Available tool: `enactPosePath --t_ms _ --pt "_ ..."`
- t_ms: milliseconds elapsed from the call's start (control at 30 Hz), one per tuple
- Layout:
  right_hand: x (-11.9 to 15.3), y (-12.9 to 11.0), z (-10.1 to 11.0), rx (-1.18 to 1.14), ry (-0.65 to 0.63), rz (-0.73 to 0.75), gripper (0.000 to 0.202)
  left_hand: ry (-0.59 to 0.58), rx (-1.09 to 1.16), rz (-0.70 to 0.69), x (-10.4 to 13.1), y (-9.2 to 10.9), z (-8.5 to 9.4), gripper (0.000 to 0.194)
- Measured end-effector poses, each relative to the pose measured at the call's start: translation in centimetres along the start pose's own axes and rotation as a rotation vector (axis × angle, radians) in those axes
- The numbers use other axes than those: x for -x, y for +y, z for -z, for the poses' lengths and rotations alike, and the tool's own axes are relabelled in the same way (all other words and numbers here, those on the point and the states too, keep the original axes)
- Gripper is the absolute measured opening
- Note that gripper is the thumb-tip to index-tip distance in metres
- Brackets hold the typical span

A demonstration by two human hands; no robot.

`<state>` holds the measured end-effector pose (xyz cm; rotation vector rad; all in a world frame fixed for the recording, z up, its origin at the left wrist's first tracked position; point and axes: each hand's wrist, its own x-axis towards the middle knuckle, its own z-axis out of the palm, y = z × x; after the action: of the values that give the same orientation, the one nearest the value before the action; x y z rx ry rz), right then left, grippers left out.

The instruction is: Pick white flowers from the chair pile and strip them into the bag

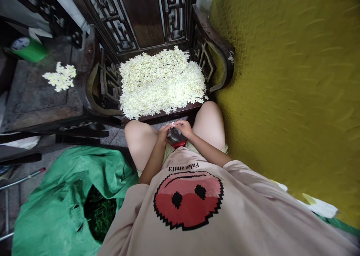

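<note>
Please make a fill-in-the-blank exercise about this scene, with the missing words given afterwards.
The flower between the left hand and the right hand is ____.
The bag and the roll are both ____.
Compared with the flower pile on the chair, the pile near the roll is ____.
The bag lies on the person's ____ side.
Missing words: white; green; smaller; left.

We note a dark carved wooden chair [147, 19] centrally, yellow textured sheeting [287, 79] right, grey flooring [119, 137] beneath.
</note>
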<state>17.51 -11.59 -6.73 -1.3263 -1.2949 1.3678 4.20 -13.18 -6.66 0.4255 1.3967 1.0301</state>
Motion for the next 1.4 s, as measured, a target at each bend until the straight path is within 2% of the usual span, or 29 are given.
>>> enactPosePath --t_ms 100,267,433,667,900,1033,1167,1300,1400 --pt "0.1 -0.1 0.0 -0.014 0.01 -0.002 0.028 0.005 -0.017 -0.079 0.0 -0.1 -0.1 0.031" --pt "0.1 -0.2 -0.1 -0.002 0.022 -0.017 0.027 0.029 -0.056 -0.101 0.3 0.0 -0.2 0.026" --pt "0.0 -0.1 -0.2 -0.011 0.028 -0.025 0.024 0.056 -0.106 -0.2 0.2 0.0 -0.4 0.024" --pt "-0.2 0.1 -0.3 0.023 0.024 -0.022 0.021 -0.006 -0.05 -0.097 -0.2 -0.2 -0.2 0.028" --pt "-0.3 0.3 -0.2 0.053 0.036 -0.059 0.017 0.073 -0.122 -0.169 0.2 -0.2 -0.6 0.016" --pt "-0.3 0.2 -0.2 -0.051 0.051 -0.141 0.02 0.075 -0.112 -0.196 0.3 -0.2 -0.7 0.014" --pt "-0.3 0.1 -0.2 -0.164 0.027 -0.227 0.026 0.041 -0.145 -0.294 0.6 -0.2 -0.6 0.013" --pt "-0.3 0.0 -0.1 -0.255 -0.003 -0.291 0.032 0.039 -0.287 -0.464 1.1 0.2 -0.3 0.014" --pt "-0.4 0.2 0.0 -0.306 -0.045 -0.333 0.037 0.03 -0.385 -0.532 1.4 0.5 -0.1 0.015"
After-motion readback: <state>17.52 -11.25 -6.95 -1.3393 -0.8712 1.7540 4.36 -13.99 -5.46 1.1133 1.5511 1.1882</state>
